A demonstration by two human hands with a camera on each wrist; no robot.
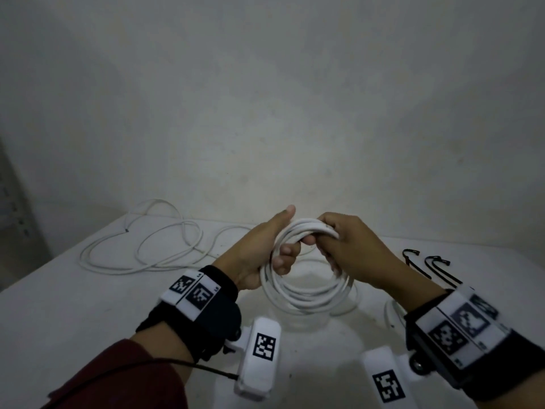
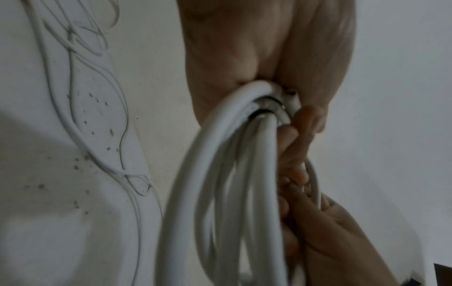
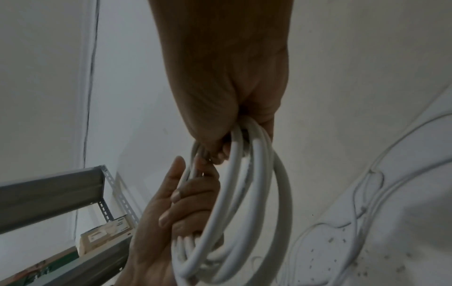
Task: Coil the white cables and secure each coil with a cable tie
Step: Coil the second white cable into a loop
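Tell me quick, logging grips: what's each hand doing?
Left hand: grips the white cable coil.
Right hand: grips the same coil's top.

Plain off-white wall (image 1: 265,98) in dim, greyish light, white speckled table (image 1: 59,305) butting against the wall's foot, grey slotted-angle metal shelving (image 3: 105,203) left of the table, a cardboard box (image 3: 105,236) on one shelf of it

Both hands, right hand (image 3: 227,92); left hand (image 3: 171,218), grip the white cable coil (image 3: 254,212).
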